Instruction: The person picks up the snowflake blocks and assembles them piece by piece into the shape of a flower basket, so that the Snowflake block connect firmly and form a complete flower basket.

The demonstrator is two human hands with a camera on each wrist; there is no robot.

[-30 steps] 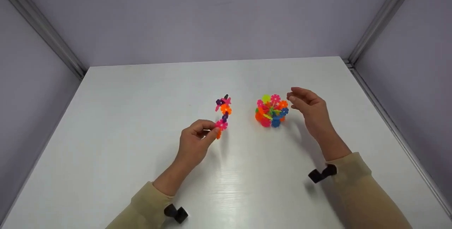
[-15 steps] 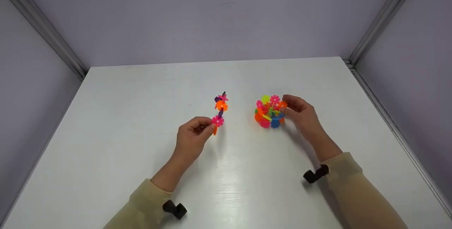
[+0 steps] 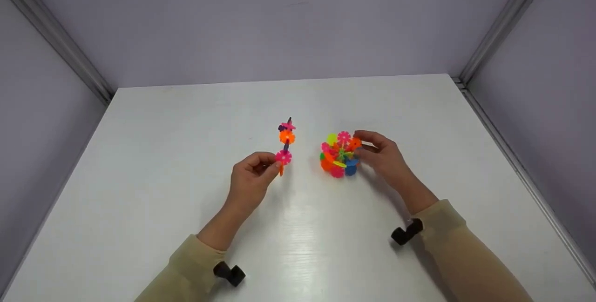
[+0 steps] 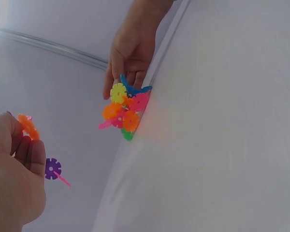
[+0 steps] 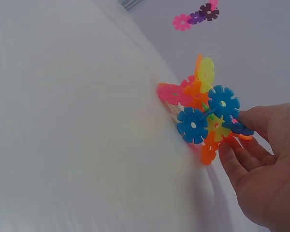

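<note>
My left hand (image 3: pixel 250 180) pinches the near end of a chain of interlocking plastic snowflake discs (image 3: pixel 287 137) in pink, orange and purple. The chain reaches up and away from the fingertips. To its right is a rounded cluster of interlocking snowflake discs (image 3: pixel 339 154) in pink, orange, yellow, green and blue. My right hand (image 3: pixel 382 158) grips this cluster at its right side, thumb and fingers on the blue and orange discs (image 5: pixel 223 102). In the left wrist view the cluster (image 4: pixel 130 118) appears beneath the right hand (image 4: pixel 133 53), and a purple disc (image 4: pixel 52 168) shows beyond the left fingers.
Both hands work over a white table (image 3: pixel 186 120). A pale wall (image 3: pixel 288 27) rises behind its far edge, with side panels and metal frame posts (image 3: pixel 507 23) at left and right. Each sleeve cuff carries a small black camera (image 3: pixel 407 231).
My right hand has moved in from the right, taken hold of the cluster and shifted it left and slightly nearer. The left hand has drifted slightly left and farther away with the chain.
</note>
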